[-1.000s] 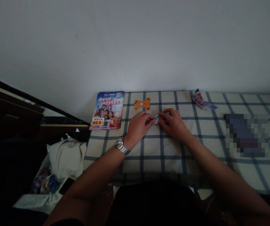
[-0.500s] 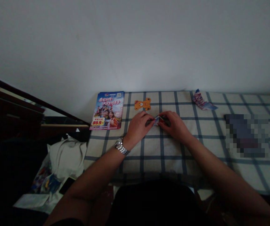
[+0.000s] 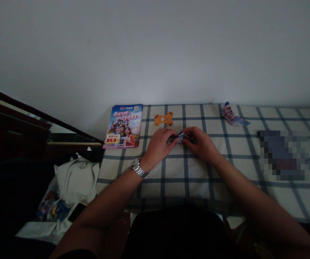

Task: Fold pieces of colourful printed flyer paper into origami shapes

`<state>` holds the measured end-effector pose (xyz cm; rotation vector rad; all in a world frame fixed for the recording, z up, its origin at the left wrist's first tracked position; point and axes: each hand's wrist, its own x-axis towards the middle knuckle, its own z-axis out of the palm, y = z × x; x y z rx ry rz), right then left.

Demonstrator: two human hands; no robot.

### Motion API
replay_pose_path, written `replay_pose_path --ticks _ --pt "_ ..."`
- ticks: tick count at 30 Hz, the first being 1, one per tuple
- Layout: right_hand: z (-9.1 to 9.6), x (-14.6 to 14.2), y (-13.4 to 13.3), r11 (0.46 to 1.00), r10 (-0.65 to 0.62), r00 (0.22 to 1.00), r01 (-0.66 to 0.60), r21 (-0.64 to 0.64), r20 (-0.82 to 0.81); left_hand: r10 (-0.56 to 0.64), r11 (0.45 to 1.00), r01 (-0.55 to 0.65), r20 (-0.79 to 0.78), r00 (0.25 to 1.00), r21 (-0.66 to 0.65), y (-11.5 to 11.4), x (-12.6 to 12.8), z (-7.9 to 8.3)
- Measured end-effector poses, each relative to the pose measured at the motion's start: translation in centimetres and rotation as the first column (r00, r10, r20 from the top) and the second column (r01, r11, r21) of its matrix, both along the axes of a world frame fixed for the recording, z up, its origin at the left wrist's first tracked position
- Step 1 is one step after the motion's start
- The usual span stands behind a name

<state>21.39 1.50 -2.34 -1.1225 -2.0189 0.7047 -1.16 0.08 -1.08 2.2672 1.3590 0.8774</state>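
Observation:
My left hand (image 3: 158, 145), with a metal watch on its wrist, and my right hand (image 3: 201, 143) meet over the checked tablecloth (image 3: 187, 172). Both pinch a small folded piece of coloured paper (image 3: 180, 137) between their fingertips. The paper is held just above the cloth and is mostly covered by the fingers. An orange bear-shaped cutout (image 3: 164, 119) lies just beyond my left hand.
A colourful leaflet (image 3: 123, 126) lies at the table's left far corner. A crumpled scrap of printed paper (image 3: 232, 115) sits by the wall at right. A blurred dark object (image 3: 283, 154) lies on the right. White bags and a phone (image 3: 76, 212) are on the floor at left.
My hands have drawn slightly closer together on the folded paper, the right fingers curling tighter over it. Nothing else has moved.

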Motion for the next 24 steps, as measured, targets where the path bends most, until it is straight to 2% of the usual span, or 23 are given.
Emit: replay_pose_path --ticks 5,11,18,24 --pt "0.1 0.2 -0.2 0.994 -0.011 0.997 0.003 -0.107 -0.072 -0.035 0.996 0.045 0.147 0.989 -0.071 0.0 0.0 0.2" --pt "0.5 0.2 -0.6 0.982 0.006 0.975 -0.048 -0.183 -0.224 -0.015 0.993 0.056 0.362 0.932 -0.102 0.0 0.0 0.6" --pt "0.9 0.0 -1.0 0.908 -0.046 0.927 -0.117 -0.402 -0.372 -0.025 0.985 0.099 0.449 0.893 -0.142 0.0 -0.1 0.3" --pt "1.2 0.0 -0.9 0.912 -0.102 0.887 -0.097 -0.398 -0.451 -0.048 0.949 0.224 0.601 0.798 -0.222 -0.2 0.1 0.3"
